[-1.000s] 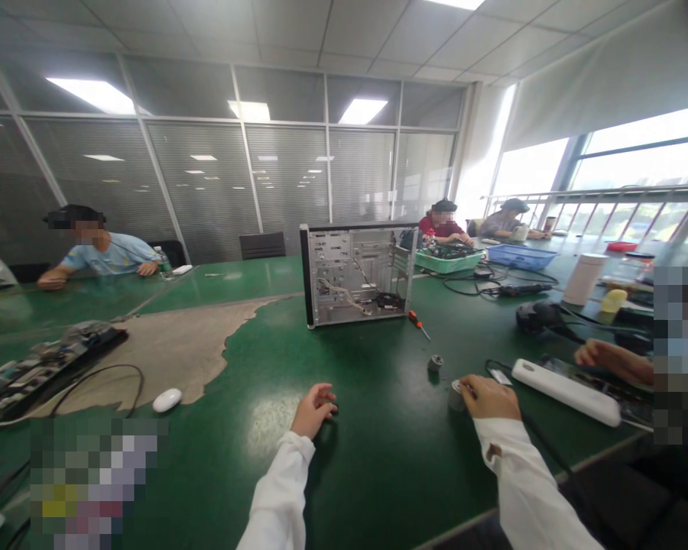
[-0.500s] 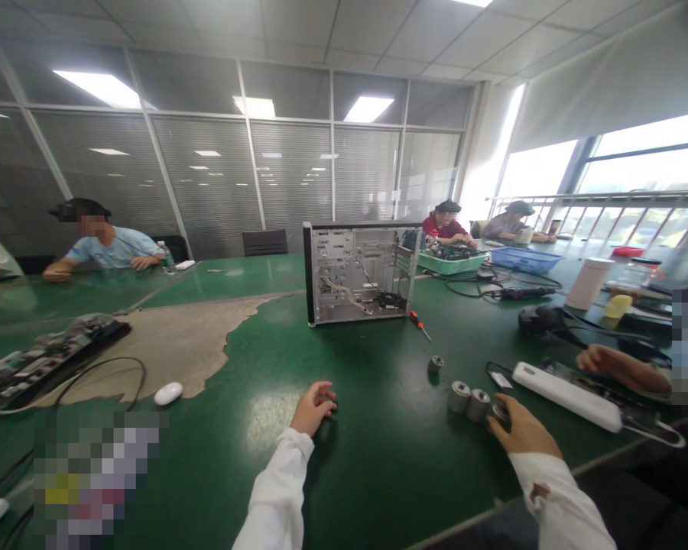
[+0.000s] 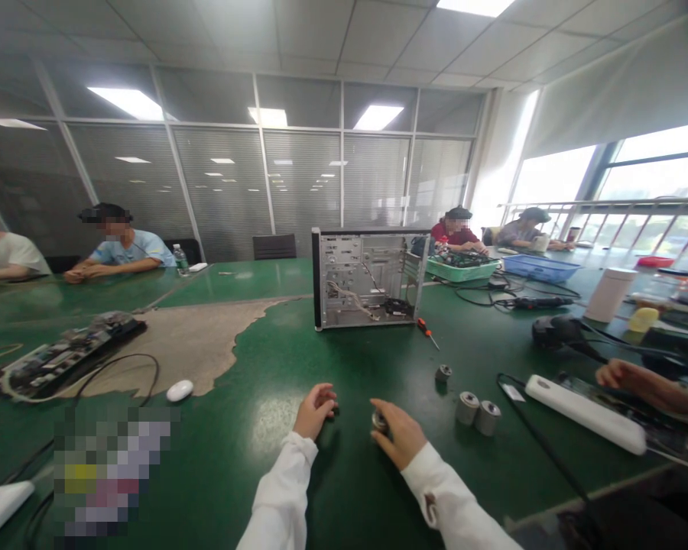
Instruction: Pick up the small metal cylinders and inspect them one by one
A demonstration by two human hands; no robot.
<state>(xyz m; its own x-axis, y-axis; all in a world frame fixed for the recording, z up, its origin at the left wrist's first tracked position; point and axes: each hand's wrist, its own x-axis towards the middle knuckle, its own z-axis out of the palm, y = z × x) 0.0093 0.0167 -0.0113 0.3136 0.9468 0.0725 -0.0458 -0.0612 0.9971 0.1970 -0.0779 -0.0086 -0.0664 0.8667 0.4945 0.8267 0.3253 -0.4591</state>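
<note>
My right hand (image 3: 402, 434) is closed around a short grey metal cylinder (image 3: 378, 421), low over the green table or on it; I cannot tell which. The fingers cover much of that cylinder. To the left, my left hand (image 3: 315, 412) has loosely curled fingers standing apart, with nothing in them. Two similar metal cylinders stand side by side to the right, a left one (image 3: 467, 409) and a right one (image 3: 488, 418). Behind them sits a smaller metal cylinder (image 3: 443, 373).
An opened computer case (image 3: 349, 267) stands ahead, an orange-handled screwdriver (image 3: 428, 334) beside it. A white power strip (image 3: 585, 412) lies right, near another person's hand (image 3: 636, 382). A circuit board assembly (image 3: 72, 355) and a white oval object (image 3: 180, 390) lie left. Other people sit across the table.
My right hand has moved left with the metal cylinder, away from the two standing ones and towards my left hand. My left hand has hardly moved. The view has shifted slightly.
</note>
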